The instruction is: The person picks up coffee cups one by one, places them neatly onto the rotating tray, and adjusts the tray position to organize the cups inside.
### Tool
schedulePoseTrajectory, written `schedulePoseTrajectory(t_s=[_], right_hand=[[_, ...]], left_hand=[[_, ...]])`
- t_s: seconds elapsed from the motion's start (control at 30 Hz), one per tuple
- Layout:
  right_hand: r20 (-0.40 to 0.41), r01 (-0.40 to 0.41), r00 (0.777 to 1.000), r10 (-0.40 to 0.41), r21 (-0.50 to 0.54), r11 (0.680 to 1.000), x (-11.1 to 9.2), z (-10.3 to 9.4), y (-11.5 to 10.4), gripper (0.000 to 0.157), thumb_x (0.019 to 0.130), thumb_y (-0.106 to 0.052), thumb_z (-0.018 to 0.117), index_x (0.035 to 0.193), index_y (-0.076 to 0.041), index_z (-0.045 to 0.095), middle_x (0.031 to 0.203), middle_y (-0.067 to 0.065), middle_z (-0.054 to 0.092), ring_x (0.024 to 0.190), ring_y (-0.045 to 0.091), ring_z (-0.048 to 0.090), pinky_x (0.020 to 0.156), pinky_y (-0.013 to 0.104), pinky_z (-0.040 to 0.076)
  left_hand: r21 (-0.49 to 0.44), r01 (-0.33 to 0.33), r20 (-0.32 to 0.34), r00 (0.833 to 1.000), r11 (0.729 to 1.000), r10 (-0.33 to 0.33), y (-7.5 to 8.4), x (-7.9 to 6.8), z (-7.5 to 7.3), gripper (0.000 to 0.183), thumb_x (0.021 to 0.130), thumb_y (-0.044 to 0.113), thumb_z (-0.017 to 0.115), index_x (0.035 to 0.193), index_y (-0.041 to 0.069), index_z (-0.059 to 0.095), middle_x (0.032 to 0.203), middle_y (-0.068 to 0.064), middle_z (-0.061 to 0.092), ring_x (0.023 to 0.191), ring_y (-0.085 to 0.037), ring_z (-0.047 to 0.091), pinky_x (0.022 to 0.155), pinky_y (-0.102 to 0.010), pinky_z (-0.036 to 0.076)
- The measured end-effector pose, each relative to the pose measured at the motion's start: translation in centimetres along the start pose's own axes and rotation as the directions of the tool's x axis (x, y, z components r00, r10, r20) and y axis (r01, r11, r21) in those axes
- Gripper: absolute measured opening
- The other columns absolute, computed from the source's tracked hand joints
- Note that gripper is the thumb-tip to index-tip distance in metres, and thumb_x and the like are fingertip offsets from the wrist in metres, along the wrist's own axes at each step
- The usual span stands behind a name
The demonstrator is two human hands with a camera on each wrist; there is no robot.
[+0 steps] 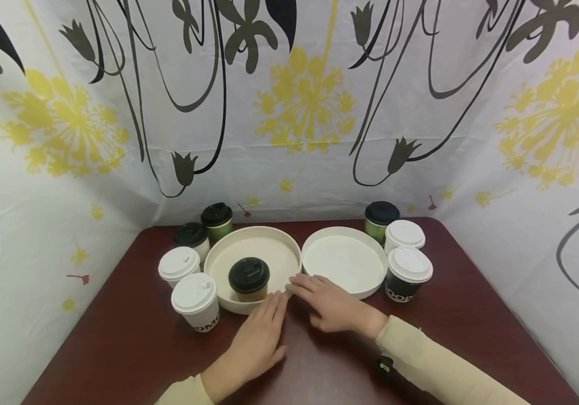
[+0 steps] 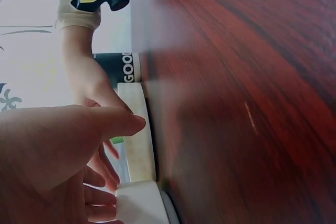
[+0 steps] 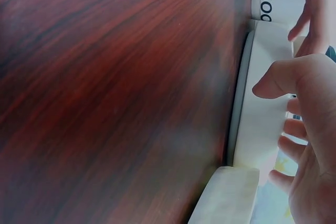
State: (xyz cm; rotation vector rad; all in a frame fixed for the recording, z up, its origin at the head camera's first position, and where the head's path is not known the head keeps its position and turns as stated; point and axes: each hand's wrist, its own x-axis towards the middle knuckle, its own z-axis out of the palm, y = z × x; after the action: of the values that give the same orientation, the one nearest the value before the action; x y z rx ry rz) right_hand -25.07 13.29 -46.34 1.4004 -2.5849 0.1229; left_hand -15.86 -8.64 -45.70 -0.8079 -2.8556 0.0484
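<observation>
A cream round tray [image 1: 274, 247] stands at the left, with a black-lidded brown paper cup [image 1: 250, 279] upright near its front. My left hand [image 1: 251, 343], fingers extended, reaches the tray's front right rim beside that cup. From the other side my right hand [image 1: 337, 306] lays its fingertips at the same rim, close to where a white round tray [image 1: 342, 259] adjoins it. In the right wrist view, the right thumb stands apart from the fingers, in front of the cream tray wall [image 3: 262, 129]. Neither hand grips a cup.
Left of the trays are white-lidded cups [image 1: 195, 301] and black-lidded cups [image 1: 216, 219]. On the right stand a green black-lidded cup [image 1: 381, 219], a white-lidded cup [image 1: 404, 233] and a dark white-lidded cup [image 1: 405, 281]. Patterned cloth [image 1: 309, 185] hangs around the brown table [image 1: 117, 349].
</observation>
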Motion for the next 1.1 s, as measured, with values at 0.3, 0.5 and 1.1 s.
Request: schedulePoseTrajectory(t_s=[0.3, 0.5, 1.1], right_hand=[[0.006, -0.020, 1.000, 0.020, 0.001, 1.000, 0.0, -0.1, 0.8, 0.078, 0.081, -0.021, 0.071, 0.152, -0.018, 0.038, 0.156, 0.007, 0.041, 0.141, 0.021, 0.044, 0.114, 0.047, 0.039], [0.003, -0.025, 1.000, 0.025, 0.014, 1.000, 0.1, -0.5, 1.6, 0.077, 0.080, -0.021, 0.071, 0.151, -0.015, 0.040, 0.154, 0.009, 0.044, 0.141, 0.023, 0.045, 0.113, 0.052, 0.039], [0.008, -0.012, 1.000, 0.011, 0.007, 1.000, 0.2, -0.1, 1.1, 0.080, 0.080, -0.014, 0.070, 0.153, -0.013, 0.037, 0.156, 0.010, 0.040, 0.144, 0.024, 0.042, 0.115, 0.047, 0.038]], left_hand=[[0.010, -0.005, -0.035, 0.999, 1.000, 0.005, -0.5, -0.4, -0.5, 0.089, 0.082, 0.044, 0.075, 0.148, -0.002, 0.037, 0.153, -0.019, 0.043, 0.141, -0.031, 0.045, 0.111, -0.043, 0.045], [0.013, 0.024, -0.040, 0.999, 1.000, -0.023, -0.8, -1.0, -0.7, 0.084, 0.083, 0.044, 0.075, 0.146, -0.001, 0.042, 0.150, -0.018, 0.047, 0.139, -0.030, 0.047, 0.112, -0.044, 0.043], [0.067, 0.107, -0.046, 0.994, 0.992, -0.104, -0.3, -0.9, -1.1, 0.084, 0.077, 0.049, 0.078, 0.142, 0.006, 0.046, 0.139, -0.012, 0.053, 0.127, -0.030, 0.053, 0.106, -0.045, 0.045]])
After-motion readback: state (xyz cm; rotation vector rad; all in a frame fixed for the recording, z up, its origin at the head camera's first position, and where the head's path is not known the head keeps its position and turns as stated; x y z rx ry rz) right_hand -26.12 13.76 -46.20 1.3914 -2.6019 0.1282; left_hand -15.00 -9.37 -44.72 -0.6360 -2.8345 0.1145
